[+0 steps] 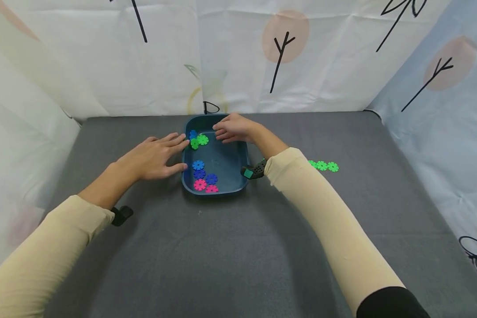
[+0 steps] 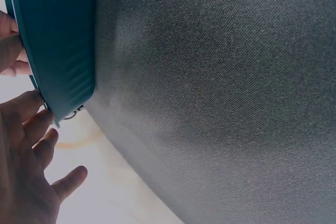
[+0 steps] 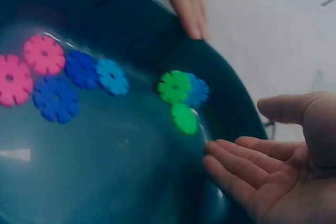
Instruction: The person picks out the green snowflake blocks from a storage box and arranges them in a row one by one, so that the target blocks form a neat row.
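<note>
A dark teal plastic tray (image 1: 228, 165) sits on the grey table, holding several notched flower-shaped plastic discs. Along its left side lie green discs (image 1: 202, 139) close to a blue one; nearer the front are blue discs (image 1: 198, 165) and pink discs (image 1: 200, 184). My left hand (image 1: 153, 157) rests its fingertips at the tray's left rim, fingers extended, as the left wrist view also shows. Over the tray's far right part is my right hand (image 1: 235, 128). In the right wrist view its palm and fingers (image 3: 231, 169) show bare, relaxed, with the fingertips near the green discs.
A row of linked green discs (image 1: 322, 165) lies on the table right of the tray, partly hidden behind the right forearm. White printed curtains (image 1: 238, 57) hang close behind the table's far edge and along both sides. Dark cameras are strapped to both wrists.
</note>
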`<state>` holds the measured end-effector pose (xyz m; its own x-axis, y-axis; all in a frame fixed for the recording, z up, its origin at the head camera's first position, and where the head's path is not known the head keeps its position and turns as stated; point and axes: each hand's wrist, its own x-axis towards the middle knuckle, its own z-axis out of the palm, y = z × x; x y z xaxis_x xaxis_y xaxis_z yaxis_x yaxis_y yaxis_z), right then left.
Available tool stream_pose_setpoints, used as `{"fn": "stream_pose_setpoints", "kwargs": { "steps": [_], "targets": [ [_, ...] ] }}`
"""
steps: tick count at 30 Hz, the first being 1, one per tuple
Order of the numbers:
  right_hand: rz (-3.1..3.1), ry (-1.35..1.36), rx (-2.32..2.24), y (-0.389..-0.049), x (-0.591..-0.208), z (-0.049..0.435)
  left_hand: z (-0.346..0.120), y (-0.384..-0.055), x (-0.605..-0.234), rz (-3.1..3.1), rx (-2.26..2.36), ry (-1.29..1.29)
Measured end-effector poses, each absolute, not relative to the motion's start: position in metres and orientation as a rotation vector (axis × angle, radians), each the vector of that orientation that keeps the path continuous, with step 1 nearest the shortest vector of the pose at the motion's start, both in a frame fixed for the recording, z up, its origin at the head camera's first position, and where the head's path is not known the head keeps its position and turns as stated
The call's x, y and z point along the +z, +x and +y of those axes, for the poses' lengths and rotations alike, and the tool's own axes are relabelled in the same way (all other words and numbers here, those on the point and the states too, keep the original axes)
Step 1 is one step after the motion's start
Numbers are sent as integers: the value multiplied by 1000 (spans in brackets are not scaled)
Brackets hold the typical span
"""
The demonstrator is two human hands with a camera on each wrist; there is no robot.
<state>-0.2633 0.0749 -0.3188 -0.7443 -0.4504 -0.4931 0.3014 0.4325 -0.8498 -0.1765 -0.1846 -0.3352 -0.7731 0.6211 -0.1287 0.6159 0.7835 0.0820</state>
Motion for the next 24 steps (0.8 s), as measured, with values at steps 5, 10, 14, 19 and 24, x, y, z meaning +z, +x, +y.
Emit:
{"fn": "stream_pose_setpoints", "kwargs": {
  "steps": [5,10,14,19,24],
  "targets": [
    [1988,-120,-1350,-262,-329,57,-185,-176,-335,2824,56,987],
    [1979,-104,-1397,-259,-337,44,-185,-176,-335,2831,61,994],
    [1962,-104,-1426,-257,-344,36,-185,-176,-335,2833,62,1001],
    [1915,-86,-1484,-253,-351,29,-186,-175,-335,2826,74,1010],
    [1928,-90,-1516,-251,-354,26,-186,-174,-334,2828,74,1001]
  ]
}}
